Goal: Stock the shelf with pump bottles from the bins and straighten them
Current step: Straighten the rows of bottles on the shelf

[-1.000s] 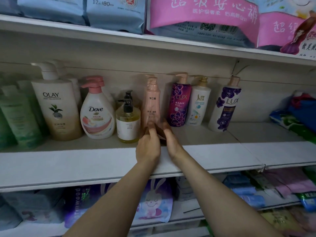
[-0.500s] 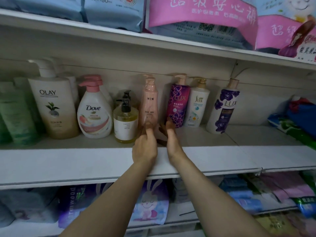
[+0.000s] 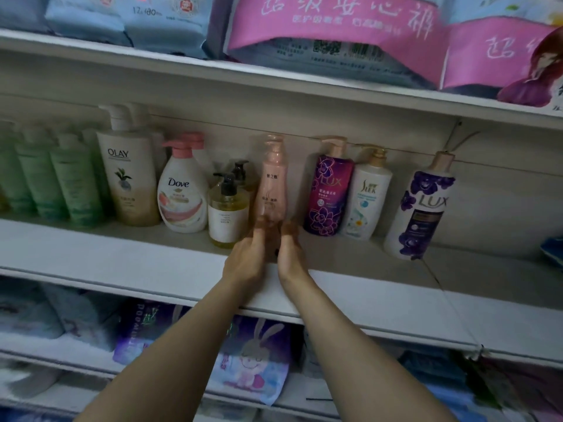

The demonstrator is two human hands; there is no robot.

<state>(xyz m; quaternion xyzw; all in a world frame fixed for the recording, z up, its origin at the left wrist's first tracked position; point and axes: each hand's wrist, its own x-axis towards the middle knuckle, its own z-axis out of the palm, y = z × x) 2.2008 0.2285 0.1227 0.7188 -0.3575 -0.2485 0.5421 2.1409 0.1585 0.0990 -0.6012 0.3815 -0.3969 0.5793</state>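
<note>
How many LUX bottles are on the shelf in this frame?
2. A purple LUX bottle stands just right of the hands, beside the white bottle; a white LUX bottle stands apart, farther right. Others could be hidden behind.

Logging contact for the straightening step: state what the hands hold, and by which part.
Both hands, left and right, grip the base of the slim pink plastic pump bottle, one each side; blur hides the finger detail.

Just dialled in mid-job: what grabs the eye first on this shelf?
Both hands, left hand and right hand, meet at the base of the slim pink pump bottle mid-shelf. The white Lux bottle stands apart at the right, leaning. Big pink packs fill the shelf above.
</note>
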